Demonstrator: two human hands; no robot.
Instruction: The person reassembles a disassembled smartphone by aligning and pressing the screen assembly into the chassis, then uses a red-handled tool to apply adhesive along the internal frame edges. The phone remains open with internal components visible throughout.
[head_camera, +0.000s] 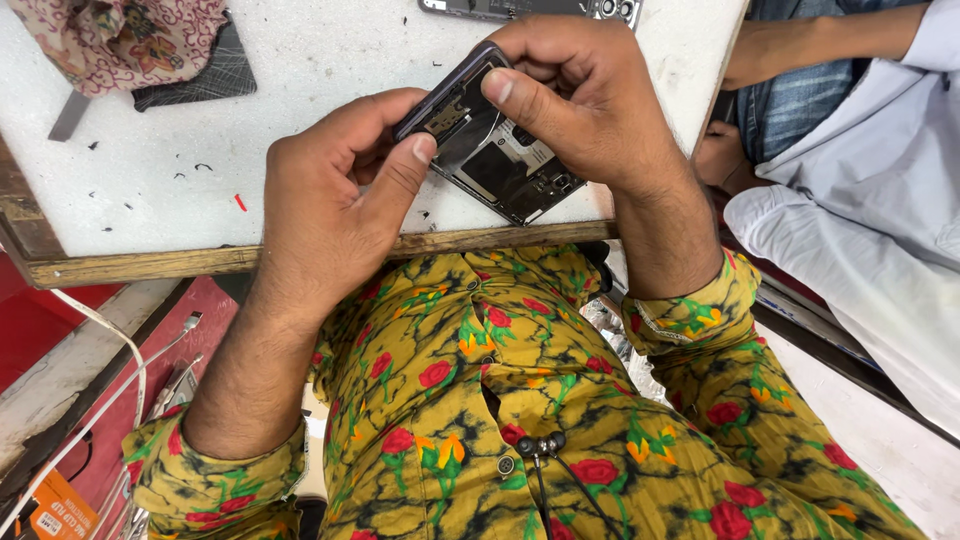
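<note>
Both hands gripped an opened dark smartphone with its back cover off (490, 150) just above the white desk (150, 150): the left hand (330, 200) clasped its lower edge, the right hand (580, 95) pinched the top. Light, stiff and probably fragile inside, it seemed safest held by the frame edges.

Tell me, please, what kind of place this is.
Probably a phone repair bench. Both hands hold an opened phone with its inner parts exposed, over a scuffed white worktop strewn with small debris; another phone lies at the far edge.
</note>
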